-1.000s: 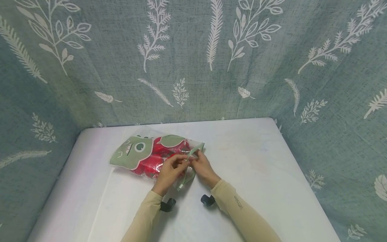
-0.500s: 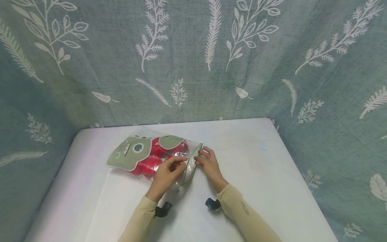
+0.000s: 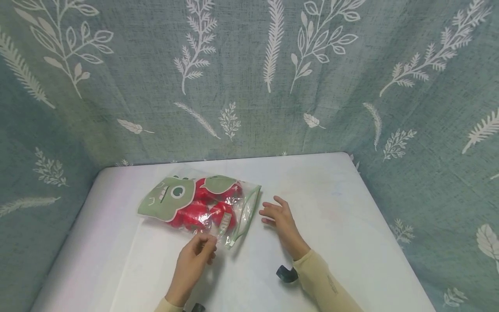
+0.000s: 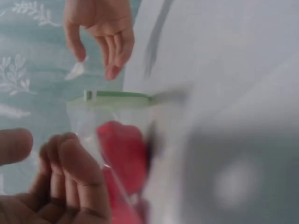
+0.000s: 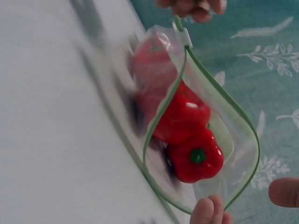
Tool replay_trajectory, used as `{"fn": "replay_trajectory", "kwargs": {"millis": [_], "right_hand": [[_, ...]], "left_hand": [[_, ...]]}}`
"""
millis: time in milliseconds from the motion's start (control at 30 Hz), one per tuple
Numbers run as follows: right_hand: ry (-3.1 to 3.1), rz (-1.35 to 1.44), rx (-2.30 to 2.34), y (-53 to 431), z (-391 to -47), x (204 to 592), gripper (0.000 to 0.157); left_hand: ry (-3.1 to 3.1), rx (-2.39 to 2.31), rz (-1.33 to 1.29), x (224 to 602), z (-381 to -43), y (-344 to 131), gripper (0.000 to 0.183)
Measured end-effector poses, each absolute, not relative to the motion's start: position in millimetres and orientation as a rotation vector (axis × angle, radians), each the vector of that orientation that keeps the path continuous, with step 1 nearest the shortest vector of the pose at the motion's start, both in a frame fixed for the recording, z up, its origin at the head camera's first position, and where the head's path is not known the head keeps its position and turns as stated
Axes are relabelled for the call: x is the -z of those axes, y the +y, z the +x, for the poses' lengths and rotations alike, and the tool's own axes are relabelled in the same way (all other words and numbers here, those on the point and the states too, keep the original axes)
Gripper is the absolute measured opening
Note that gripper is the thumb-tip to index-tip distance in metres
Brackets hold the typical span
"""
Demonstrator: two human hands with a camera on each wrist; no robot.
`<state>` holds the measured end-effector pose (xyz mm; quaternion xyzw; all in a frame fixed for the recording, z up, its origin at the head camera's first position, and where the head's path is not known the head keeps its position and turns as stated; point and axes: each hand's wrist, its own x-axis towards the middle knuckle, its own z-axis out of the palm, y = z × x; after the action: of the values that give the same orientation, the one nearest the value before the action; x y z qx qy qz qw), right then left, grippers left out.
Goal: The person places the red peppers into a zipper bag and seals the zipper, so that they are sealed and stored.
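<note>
A clear zip bag [image 3: 166, 203] with a green cartoon dinosaur print lies on the table, holding several red bell peppers [image 5: 189, 165]. Its green-edged mouth faces right and gapes in the right wrist view, where a whitish slider [image 5: 186, 37] sits at one end of the zip. My left hand [image 3: 195, 260] is just off the bag's near edge, fingers loosely curled and holding nothing. To the right of the mouth, my right hand [image 3: 282, 221] is raised with relaxed, spread fingers and holds nothing.
The white table [image 3: 331, 208] is bordered by blue-green leaf-patterned curtains [image 3: 249, 78] at the back and sides. Dark wrist-worn pieces [image 3: 286, 274] stick out beside both beige sleeves [image 3: 323, 281].
Both hands have come away from the bag's zip edge: the left moved down toward the near side, the right moved out to the right. The bag has stayed nearly in place.
</note>
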<state>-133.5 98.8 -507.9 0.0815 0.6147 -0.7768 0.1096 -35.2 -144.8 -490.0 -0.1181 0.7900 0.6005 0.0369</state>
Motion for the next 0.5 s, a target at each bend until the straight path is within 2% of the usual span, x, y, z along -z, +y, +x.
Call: {"fn": "replay_trajectory", "kwargs": {"millis": [100,233,500], "right_hand": [[1.792,0.198,2.251,103,-123,510,0.068],[1.783,0.138,2.179,112,-109,510,0.066],[1.690,0.017,1.987,117,-97,516,0.063]], "left_hand": [[2.290,-1.828,-0.463,497,-29,-149,0.041],[2.057,-1.908,-0.434,507,-24,-151,0.055],[1.911,-1.981,-0.328,515,-26,-144,0.065]]}}
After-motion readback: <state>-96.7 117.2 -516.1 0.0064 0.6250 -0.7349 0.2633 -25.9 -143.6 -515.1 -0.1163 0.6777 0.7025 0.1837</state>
